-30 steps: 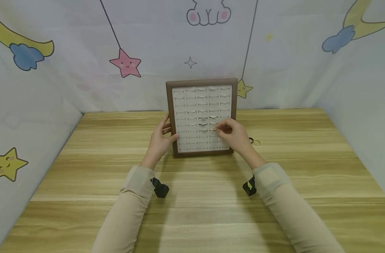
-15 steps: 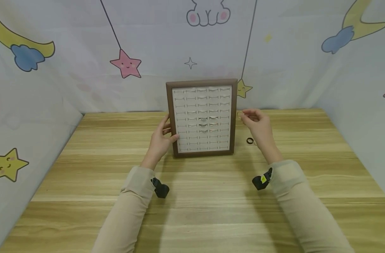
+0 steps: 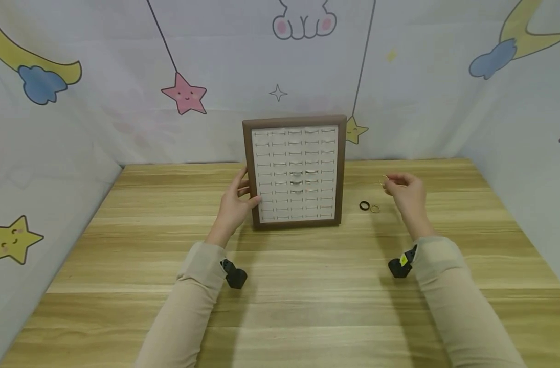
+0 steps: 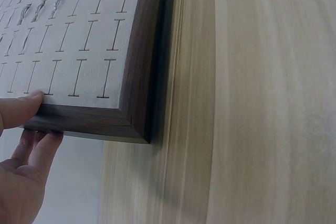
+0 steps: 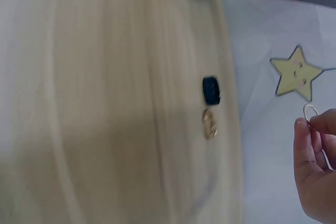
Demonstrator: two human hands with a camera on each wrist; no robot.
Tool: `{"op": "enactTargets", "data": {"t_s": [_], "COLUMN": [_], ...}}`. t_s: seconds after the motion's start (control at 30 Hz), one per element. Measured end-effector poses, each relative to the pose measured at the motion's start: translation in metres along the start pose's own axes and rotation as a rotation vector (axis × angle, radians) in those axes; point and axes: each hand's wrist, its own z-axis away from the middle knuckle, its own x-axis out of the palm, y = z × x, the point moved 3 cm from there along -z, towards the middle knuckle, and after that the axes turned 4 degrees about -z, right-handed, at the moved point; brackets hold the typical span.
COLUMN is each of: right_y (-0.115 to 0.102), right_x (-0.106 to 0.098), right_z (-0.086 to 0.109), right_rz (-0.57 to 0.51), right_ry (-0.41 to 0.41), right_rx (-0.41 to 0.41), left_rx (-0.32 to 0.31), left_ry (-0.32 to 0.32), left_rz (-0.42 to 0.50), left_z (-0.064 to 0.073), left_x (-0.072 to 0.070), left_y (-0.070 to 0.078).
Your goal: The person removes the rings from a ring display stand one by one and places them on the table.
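A ring display board point(image 3: 275, 204) with a brown frame and a white slotted face stands upright on the table. My left hand point(image 3: 234, 207) grips its left edge, thumb in front and fingers behind. Several rings point(image 3: 296, 182) sit in slots near the middle of the face. To the right of the board, my right hand point(image 3: 407, 197) pinches a thin gold ring point(image 5: 310, 110) between thumb and fingertips, above the table. A black ring point(image 3: 364, 205) and a gold ring point(image 3: 375, 209) lie side by side on the table between the board and that hand.
The wooden table point(image 3: 289, 306) ends at a pale cloth backdrop point(image 3: 233, 61) printed with stars and moons, close behind the board. Similar cloth walls rise at both sides. A small black camera point(image 3: 400, 267) is on the right wrist, another point(image 3: 235, 276) on the left.
My right hand has left the board's face and moved right, holding the thin gold ring. The two rings on the table are now fully in sight. The left hand keeps its grip.
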Motion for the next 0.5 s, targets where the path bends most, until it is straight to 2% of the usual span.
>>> {"op": "enactTargets", "data": {"t_s": [0.13, 0.5], "right_y": [0.013, 0.040], "right_x": [-0.009, -0.017], "right_z": [-0.001, 0.001], "right_rz": [0.074, 0.275], "right_ry": [-0.026, -0.177], "right_rx": [0.048, 0.069], "left_rx": [0.001, 0.024], "left_ry": [0.003, 0.010], "left_rz": [-0.006, -0.027], "left_z": [0.000, -0.001], "left_x": [0.000, -0.001], "left_y": [-0.001, -0.001]}}
